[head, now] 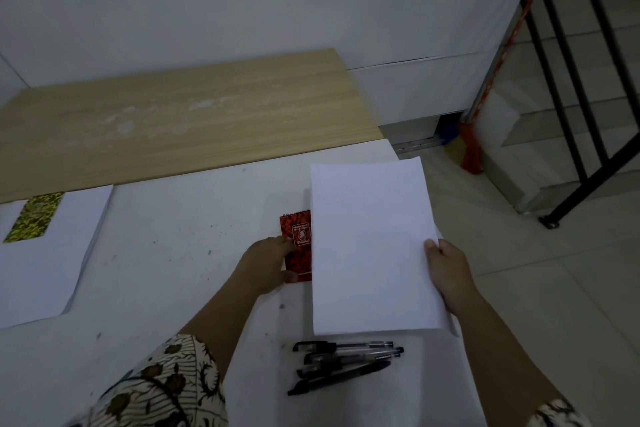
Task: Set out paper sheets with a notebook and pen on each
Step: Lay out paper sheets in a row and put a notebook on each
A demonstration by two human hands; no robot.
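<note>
Red notebook in left hand

Red notebook half under paper

Indoor stairwell landing: tiled floor, black stair railing.

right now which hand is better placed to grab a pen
Neither is free. The right hand holds the paper just above the pens, so it is nearer. The left hand grips the red notebook, farther off.
</note>
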